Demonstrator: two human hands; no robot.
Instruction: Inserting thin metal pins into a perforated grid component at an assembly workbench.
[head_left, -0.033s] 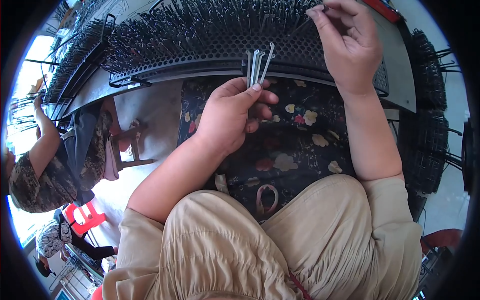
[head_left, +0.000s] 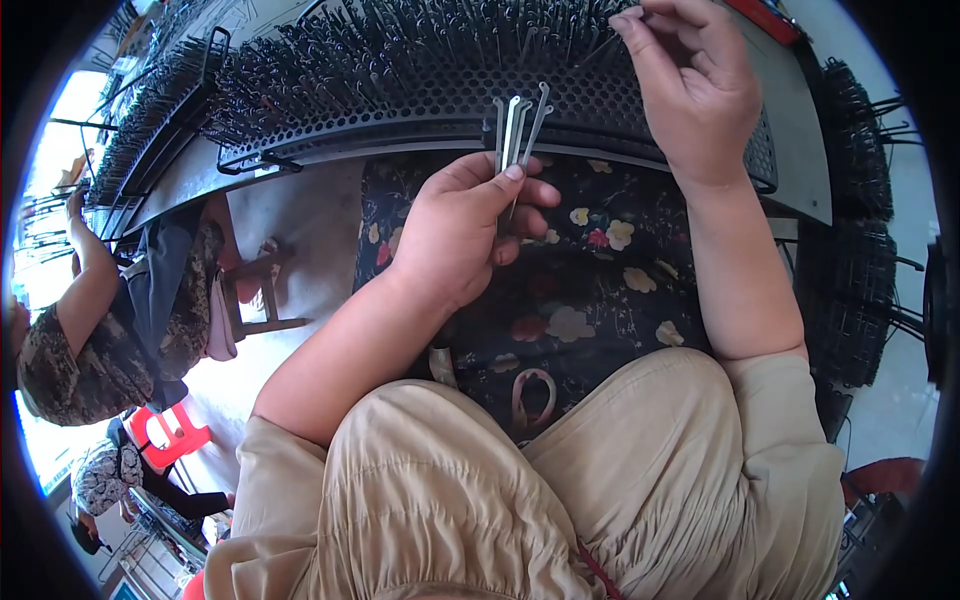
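silvery thin metal pins fanned upright, pinched in left hand; right hand fingertips pinching one pin at black perforated rack.

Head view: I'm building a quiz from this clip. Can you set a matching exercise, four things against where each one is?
Things:
1. left hand
2. right hand
3. perforated black rack
4. red plastic stool

Places:
A. on the floor at lower left
B. across the top, bristling with thin black pins
C. over the floral cloth, gripping a few metal pins
D. at upper right, fingertips pinching one pin at the rack

Pairs: 1-C, 2-D, 3-B, 4-A
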